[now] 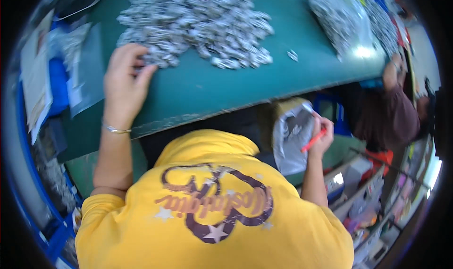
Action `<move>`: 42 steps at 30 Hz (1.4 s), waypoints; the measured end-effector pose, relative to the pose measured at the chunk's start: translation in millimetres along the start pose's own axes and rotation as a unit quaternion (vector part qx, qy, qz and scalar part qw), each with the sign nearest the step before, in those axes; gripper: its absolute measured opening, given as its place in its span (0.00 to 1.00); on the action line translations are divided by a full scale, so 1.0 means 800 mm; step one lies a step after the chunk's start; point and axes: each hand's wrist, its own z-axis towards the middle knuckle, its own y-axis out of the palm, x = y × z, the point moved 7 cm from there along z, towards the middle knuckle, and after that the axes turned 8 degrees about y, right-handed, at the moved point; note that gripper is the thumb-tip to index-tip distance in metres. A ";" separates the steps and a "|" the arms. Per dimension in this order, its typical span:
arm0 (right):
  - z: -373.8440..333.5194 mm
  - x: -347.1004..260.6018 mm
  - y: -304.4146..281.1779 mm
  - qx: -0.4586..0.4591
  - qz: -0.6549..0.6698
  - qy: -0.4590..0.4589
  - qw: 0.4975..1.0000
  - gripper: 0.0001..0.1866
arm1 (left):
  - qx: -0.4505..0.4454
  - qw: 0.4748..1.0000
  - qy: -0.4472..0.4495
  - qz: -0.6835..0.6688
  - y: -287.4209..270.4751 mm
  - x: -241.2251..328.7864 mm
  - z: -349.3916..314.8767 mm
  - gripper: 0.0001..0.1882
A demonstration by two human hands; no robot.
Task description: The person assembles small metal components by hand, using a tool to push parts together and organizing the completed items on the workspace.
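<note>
A large heap of small silvery metal parts [193, 23] lies on the green tabletop [207, 89]. My left hand [126, 75] is at the heap's near left edge, its fingers curled in and the thumb close to them. Whatever lies between those fingertips is too small to make out. My right hand [322, 131] is closed around a slim red pen-like tool [314, 140], beyond the table's near edge. Just left of that hand is an open carton lined with a silvery plastic bag [292, 137]; small pieces seem to lie inside.
One loose metal part [292, 55] lies right of the heap. Clear bags of similar parts [337, 21] rest at the far right. Papers and plastic sleeves [85, 71] hang at the left beside a blue rack. Another person [389, 108] sits at the right, a hand at the table edge.
</note>
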 end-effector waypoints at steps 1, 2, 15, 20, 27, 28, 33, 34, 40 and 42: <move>0.000 -0.028 0.008 0.003 -0.043 -0.036 0.998 0.04 | -0.001 1.000 0.008 -0.001 0.001 0.005 0.002 0.16; 0.002 -0.051 0.019 0.002 0.015 -0.076 0.997 0.03 | -0.006 1.000 0.024 0.007 0.000 0.011 0.004 0.17; -0.076 -0.330 0.306 -0.287 0.049 -0.501 0.815 0.14 | 0.078 0.996 -0.005 0.046 -0.022 0.015 -0.029 0.24; -0.087 -0.313 0.340 -0.325 -0.014 -0.502 0.801 0.11 | 0.027 0.998 -0.046 -0.022 -0.009 0.013 -0.044 0.21; -0.080 -0.308 0.324 -0.384 0.069 -0.440 0.809 0.13 | 0.061 0.992 -0.046 -0.100 -0.005 0.017 -0.057 0.19; -0.081 -0.306 0.322 -0.386 0.068 -0.439 0.808 0.13 | 0.072 0.989 -0.043 -0.125 -0.006 0.016 -0.059 0.19; -0.074 -0.278 0.337 -0.549 0.176 -0.181 0.797 0.11 | 0.097 0.982 -0.029 -0.161 -0.012 0.019 -0.061 0.17; -0.074 -0.270 0.341 -0.583 0.179 -0.124 0.783 0.11 | 0.078 0.984 -0.003 -0.161 -0.011 0.023 -0.061 0.16; -0.071 -0.285 0.337 -0.534 0.255 -0.146 0.793 0.06 | 0.086 0.951 -0.077 -0.288 0.008 0.011 -0.078 0.11; -0.064 -0.289 0.329 -0.449 0.277 -0.161 0.834 0.14 | 0.089 0.955 -0.080 -0.270 0.009 0.009 -0.080 0.11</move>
